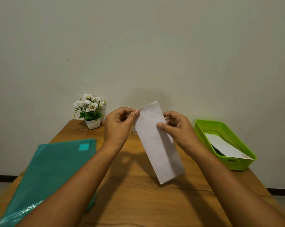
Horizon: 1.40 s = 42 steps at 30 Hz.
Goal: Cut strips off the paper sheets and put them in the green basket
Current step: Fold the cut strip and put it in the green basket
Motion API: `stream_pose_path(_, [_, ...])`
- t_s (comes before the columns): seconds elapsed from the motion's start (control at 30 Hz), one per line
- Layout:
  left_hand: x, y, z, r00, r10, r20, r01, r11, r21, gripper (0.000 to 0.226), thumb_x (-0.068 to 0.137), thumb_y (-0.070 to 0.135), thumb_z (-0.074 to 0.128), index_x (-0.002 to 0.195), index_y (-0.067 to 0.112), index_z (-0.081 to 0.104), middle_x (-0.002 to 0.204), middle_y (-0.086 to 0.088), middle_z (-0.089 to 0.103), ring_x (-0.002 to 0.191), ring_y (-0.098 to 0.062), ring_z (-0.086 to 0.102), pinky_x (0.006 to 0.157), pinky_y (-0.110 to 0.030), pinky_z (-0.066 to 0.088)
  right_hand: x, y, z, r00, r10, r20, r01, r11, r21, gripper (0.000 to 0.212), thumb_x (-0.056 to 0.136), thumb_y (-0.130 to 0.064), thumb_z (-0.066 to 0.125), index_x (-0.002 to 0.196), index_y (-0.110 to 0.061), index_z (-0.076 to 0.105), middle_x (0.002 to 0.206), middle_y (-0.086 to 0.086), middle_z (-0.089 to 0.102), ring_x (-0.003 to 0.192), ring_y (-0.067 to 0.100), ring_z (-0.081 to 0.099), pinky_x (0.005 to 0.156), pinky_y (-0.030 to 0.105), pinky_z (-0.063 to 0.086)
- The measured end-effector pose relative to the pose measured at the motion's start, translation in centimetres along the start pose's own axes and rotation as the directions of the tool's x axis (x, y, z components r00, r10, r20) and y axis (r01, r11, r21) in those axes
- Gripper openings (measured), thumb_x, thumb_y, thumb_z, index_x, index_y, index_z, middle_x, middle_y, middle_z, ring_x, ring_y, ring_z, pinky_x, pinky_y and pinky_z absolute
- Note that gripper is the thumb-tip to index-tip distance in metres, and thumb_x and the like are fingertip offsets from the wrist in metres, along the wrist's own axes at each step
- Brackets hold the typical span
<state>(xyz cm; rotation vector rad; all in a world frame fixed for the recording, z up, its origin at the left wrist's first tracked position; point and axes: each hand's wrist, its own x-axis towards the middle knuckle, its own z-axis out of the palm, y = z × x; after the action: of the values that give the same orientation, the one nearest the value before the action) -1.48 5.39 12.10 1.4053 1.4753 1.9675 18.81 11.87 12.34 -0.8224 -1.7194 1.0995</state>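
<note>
Aloft, one perhaps folded paper strip (156,141), left hand (118,124), right hand (177,126), each grip pinching it, one green basket (236,163).

Wooden table (138,202) with a pretty visible grain, its far edge up against a plain pale wall (138,46). On the left side there's a teal plastic folder (56,169) lying flat. It's shiny at the near corner and has a lighter square label (84,146) near its far right corner. At the back sits a little white pot (92,124) of white flowers (89,102) with green leaves, close to the wall. There's a small roll of something (134,131) mid-table, too hidden to tell what. A dark baseboard (2,177) runs along the bottom of the wall.
</note>
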Motion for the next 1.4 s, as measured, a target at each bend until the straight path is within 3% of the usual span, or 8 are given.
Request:
stream_pose_path(0.17, [-2.7,-4.0,-1.3,0.991,-0.136,0.006,0.135,0.984,0.116,0.013,0.095,0.027,0.073,0.085,0.018,0.074,0.075,0.0,0.073,0.073,-0.019,0.069,0.069,-0.046,0.059,-1.3,3.3,0.7,0.991,0.117,0.058,-0.107,0.982,-0.156,0.018,0.092,-0.008,0.073,0.105,-0.02,0.073,0.085,0.002,0.074,0.079,0.017,0.072,0.071,0.029,0.056])
stream_pose_path(0.33, [-6.7,-8.1,-2.6,0.926,-0.364,0.104,0.265,0.819,0.51,0.029,0.099,0.047,0.06,0.081,0.025,0.064,0.075,0.003,0.066,0.071,-0.016,0.063,0.067,-0.039,0.056,-1.1,7.2,1.4,0.982,0.157,0.11,-0.104,0.918,-0.382,0.02,0.087,-0.012,0.075,0.096,-0.03,0.071,0.078,-0.006,0.066,0.071,0.009,0.061,0.066,0.03,0.049])
stream_pose_path(0.53, [-9.5,-10.3,-3.4,0.909,-0.367,0.195,0.025,0.517,0.856,0.049,0.1,0.056,0.052,0.065,0.022,0.058,0.061,0.006,0.057,0.06,-0.012,0.055,0.055,-0.034,0.044,-1.8,10.8,2.3,0.959,0.222,0.176,-0.07,0.789,-0.61,0.02,0.09,-0.019,0.072,0.104,-0.034,0.071,0.091,-0.011,0.067,0.085,0.007,0.062,0.073,0.032,0.052])
stream_pose_path(0.63, [-10.2,-10.3,-3.3,0.936,-0.264,0.232,-0.085,0.47,0.879,0.042,0.096,0.052,0.059,0.065,0.025,0.052,0.063,0.01,0.053,0.062,-0.009,0.051,0.055,-0.033,0.04,-2.0,11.3,3.0,0.945,0.248,0.215,-0.021,0.699,-0.715,0.023,0.092,-0.017,0.068,0.111,-0.03,0.069,0.098,-0.011,0.068,0.091,0.012,0.063,0.075,0.035,0.055])
stream_pose_path(0.73, [-10.8,-10.3,-3.1,0.951,-0.192,0.243,-0.12,0.496,0.86,0.02,0.095,0.048,0.061,0.089,0.03,0.054,0.085,0.014,0.055,0.078,-0.01,0.053,0.067,-0.033,0.045,-2.2,11.4,4.1,0.926,0.211,0.312,0.153,0.546,-0.824,0.023,0.096,-0.018,0.064,0.117,-0.028,0.067,0.114,-0.005,0.065,0.107,0.021,0.06,0.082,0.04,0.055])
stream_pose_path(0.83, [-11.1,-11.1,-3.1,0.93,-0.107,0.351,-0.253,0.507,0.824,0.016,0.098,0.038,0.06,0.111,0.028,0.062,0.107,0.01,0.058,0.095,-0.013,0.054,0.076,-0.032,0.047,-2.5,11.3,5.7,0.889,0.146,0.435,0.322,0.477,-0.818,0.032,0.101,-0.017,0.058,0.129,-0.03,0.064,0.131,-0.005,0.06,0.119,0.023,0.055,0.086,0.039,0.053])
stream_pose_path(0.93, [-11.3,-11.6,-3.2,0.907,-0.054,0.418,-0.343,0.481,0.807,0.015,0.099,0.029,0.06,0.107,0.025,0.072,0.108,0.008,0.066,0.097,-0.015,0.056,0.079,-0.034,0.048,-2.7,11.3,6.8,0.818,0.127,0.56,0.464,0.429,-0.775,0.043,0.099,-0.011,0.056,0.138,-0.03,0.061,0.141,-0.008,0.057,0.125,0.021,0.052,0.087,0.036,0.049])
stream_pose_path(1.4, [-14.3,-10.8,-5.2,0.896,-0.003,0.443,-0.388,0.478,0.788,0.019,0.096,0.023,0.067,0.111,0.019,0.078,0.111,0.001,0.071,0.1,-0.019,0.063,0.077,-0.038,0.053,-3.6,12.1,7.7,0.858,0.003,0.514,0.459,0.446,-0.769,0.032,0.104,-0.024,0.05,0.13,-0.023,0.069,0.137,-0.003,0.065,0.121,0.023,0.057,0.095,0.038,0.05])
